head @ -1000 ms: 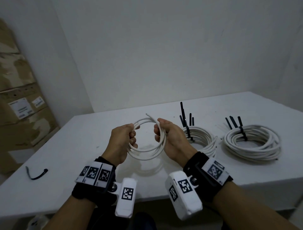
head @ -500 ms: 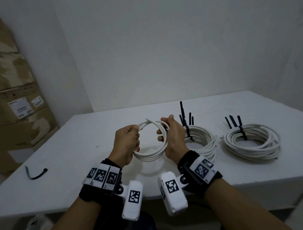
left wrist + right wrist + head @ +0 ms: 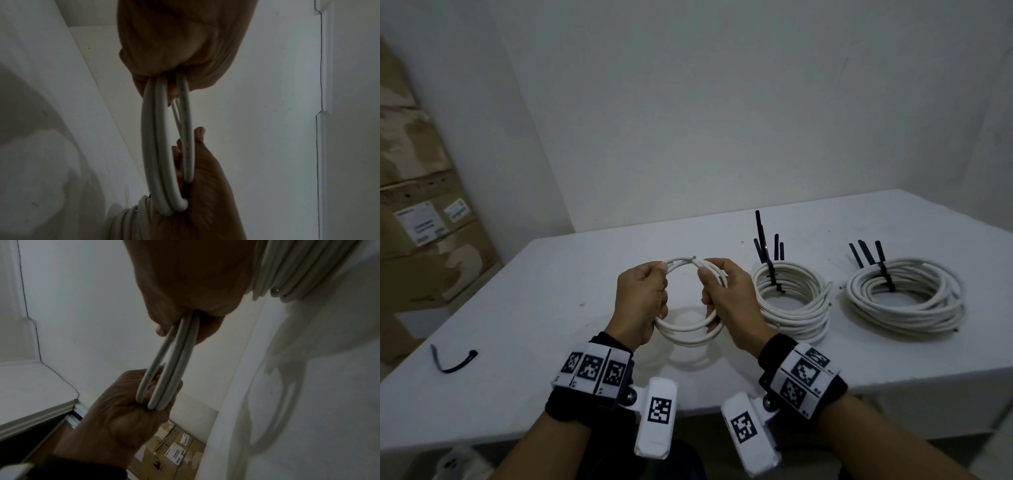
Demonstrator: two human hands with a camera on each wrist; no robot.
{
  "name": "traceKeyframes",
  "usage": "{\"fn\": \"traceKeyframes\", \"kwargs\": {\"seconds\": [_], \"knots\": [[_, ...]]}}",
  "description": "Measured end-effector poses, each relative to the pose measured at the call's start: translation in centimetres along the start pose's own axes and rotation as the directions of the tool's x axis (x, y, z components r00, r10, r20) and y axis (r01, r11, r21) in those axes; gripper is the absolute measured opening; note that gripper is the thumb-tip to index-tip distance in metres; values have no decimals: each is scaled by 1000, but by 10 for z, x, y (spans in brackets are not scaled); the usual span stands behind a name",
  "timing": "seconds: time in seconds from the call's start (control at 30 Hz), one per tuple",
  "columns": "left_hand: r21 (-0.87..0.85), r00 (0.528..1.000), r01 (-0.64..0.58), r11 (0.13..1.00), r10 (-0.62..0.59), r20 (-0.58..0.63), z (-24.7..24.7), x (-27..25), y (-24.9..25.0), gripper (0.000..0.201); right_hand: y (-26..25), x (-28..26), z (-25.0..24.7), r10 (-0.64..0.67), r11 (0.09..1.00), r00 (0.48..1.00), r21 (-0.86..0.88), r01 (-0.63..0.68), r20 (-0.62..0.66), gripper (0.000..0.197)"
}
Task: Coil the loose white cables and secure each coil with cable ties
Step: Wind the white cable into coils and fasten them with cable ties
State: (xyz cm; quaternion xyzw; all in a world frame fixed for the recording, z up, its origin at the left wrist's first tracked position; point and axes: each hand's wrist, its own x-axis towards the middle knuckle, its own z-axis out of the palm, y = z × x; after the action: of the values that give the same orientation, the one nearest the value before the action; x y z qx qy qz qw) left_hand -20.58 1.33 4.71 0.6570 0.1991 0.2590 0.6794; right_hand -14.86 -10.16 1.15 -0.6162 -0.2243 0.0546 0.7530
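White walls stand behind the counter (image 3: pixel 551 308). Both hands have turned the small cable ring (image 3: pixel 690 330) and slid up near its ends; left hand (image 3: pixel 642 301) and right hand (image 3: pixel 729 301) fingers grip it, ready for a tie (image 3: pixel 453 361).

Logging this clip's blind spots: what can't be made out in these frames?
- Left hand and right hand, head view: the fingers hide how many turns the held coil has.
- Carton labels: print too small.
- Right coil: its far cable end is hidden underneath.
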Motion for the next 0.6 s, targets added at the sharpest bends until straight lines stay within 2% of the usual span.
{"fn": "traceKeyframes", "kwargs": {"seconds": [0.1, 0.23, 0.4, 0.5, 0.6], "knots": [[-18, 999, 12, 1000, -11, 51, -1, -1, 2, 21, -4, 4, 1, 68, 987, 997, 152, -62, -36, 17], [-123, 995, 84, 989, -76, 68, 0, -2, 2, 17, -7, 5, 3, 71, 980, 992, 193, -49, -105, 14], [-474, 967, 253, 844, -228, 111, 0, -11, -4, 24, 2, 9, 7, 49, 991, 969, 136, -16, -244, 17], [-547, 966, 258, 796, -231, 119, 3, -22, -6, 23, 4, 8, 9, 42, 991, 951, 135, 0, -307, 15], [-621, 972, 218, 753, -221, 74, 10, -31, -9, 23, 1, 6, 12, 59, 981, 943, 195, 7, -327, 14]]}}
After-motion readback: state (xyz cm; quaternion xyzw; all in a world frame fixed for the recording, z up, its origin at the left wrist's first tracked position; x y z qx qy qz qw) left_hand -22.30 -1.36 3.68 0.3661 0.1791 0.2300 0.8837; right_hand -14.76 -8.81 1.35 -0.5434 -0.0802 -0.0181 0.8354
